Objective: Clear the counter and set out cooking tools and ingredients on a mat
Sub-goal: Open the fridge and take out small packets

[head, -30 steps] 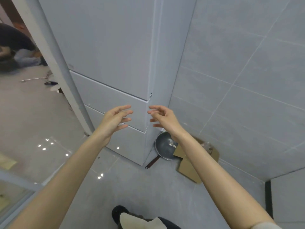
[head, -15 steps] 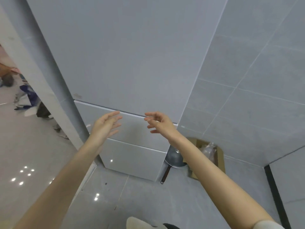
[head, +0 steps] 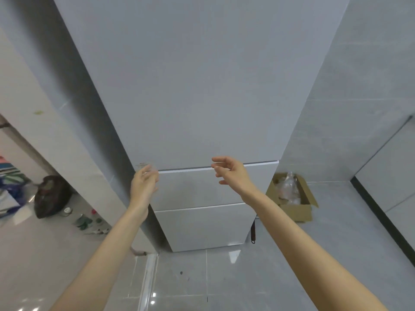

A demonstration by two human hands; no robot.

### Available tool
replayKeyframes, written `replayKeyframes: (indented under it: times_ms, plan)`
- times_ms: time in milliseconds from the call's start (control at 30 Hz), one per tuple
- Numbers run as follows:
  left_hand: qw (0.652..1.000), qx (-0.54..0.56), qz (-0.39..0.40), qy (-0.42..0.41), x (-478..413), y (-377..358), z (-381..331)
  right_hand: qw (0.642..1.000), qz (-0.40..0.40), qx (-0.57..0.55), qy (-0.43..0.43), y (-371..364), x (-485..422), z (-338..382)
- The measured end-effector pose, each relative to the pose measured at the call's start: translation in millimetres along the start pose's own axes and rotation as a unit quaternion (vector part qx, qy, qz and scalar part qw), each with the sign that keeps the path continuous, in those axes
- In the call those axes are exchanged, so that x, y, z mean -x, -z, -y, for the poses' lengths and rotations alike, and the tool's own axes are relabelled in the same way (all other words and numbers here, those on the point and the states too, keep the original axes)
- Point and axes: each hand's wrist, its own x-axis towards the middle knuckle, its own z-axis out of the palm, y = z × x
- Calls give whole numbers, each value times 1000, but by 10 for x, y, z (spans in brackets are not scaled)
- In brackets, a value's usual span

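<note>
Both hands, the left hand (head: 143,185) and right hand (head: 231,172), reach loosely spread and empty toward the closed refrigerator (head: 202,108), ingredients presumably inside; best grip the upper door's lower edge and pull evenly

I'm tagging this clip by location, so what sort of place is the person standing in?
Probably a home kitchen corner. A tall white refrigerator with lower drawers stands against pale grey tiled walls, and an open brown cardboard box with clear plastic inside sits on the glossy tiled floor beside it.
</note>
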Motion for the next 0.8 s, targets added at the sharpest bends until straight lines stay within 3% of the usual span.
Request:
replayKeyframes:
  times_ms: [233, 333, 600, 800]
  plan:
    - [1000, -26, 14, 2, -686, 219, 137, 999, -17, 46, 8, -297, -270, -4]
    - [999, -28, -32, 2, -939, 242, 199, 998, -4, 58, 6, -440, -467, -57]
    - [985, -157, -54, -41, -1254, 309, 240, 998, 0, 57, -5, -751, -796, -60]
    - [991, -99, -12, -85, -1298, 452, 219, 997, -45, 57, 5, -864, -776, -99]
